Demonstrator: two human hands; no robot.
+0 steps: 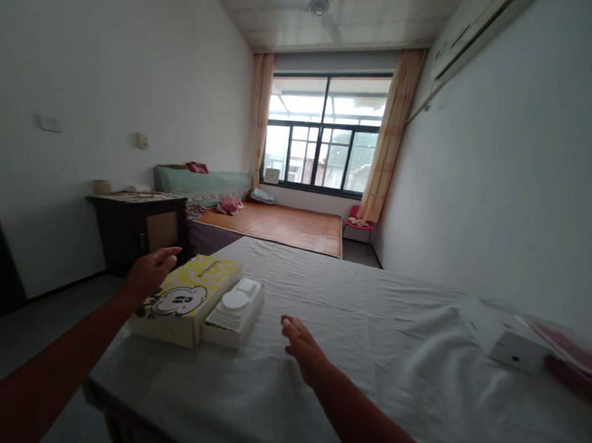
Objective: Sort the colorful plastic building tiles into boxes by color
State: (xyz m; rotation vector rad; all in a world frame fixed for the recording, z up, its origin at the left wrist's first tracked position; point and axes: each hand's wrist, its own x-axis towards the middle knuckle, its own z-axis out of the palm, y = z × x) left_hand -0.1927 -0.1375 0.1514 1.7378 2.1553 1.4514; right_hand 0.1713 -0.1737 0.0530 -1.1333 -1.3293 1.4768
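A yellow box [219,268] with a cartoon face printed on it lies on the cloth-covered table. Beside it, on its right, sits an open white tray [220,336] holding white lidded pieces [235,301]. My left hand [151,275] is at the yellow box's left side, fingers stretched out and holding nothing; whether it touches the box I cannot tell. Over the cloth to the right of the tray hovers my right hand [305,354], its fingers apart and nothing in them.
Grey-white cloth [341,296] covers the table. A white box [515,345] and a reddish item in clear plastic [574,362] lie on its right side. Beyond are a dark cabinet [161,231], a bed [286,224] and a pink chair [360,218].
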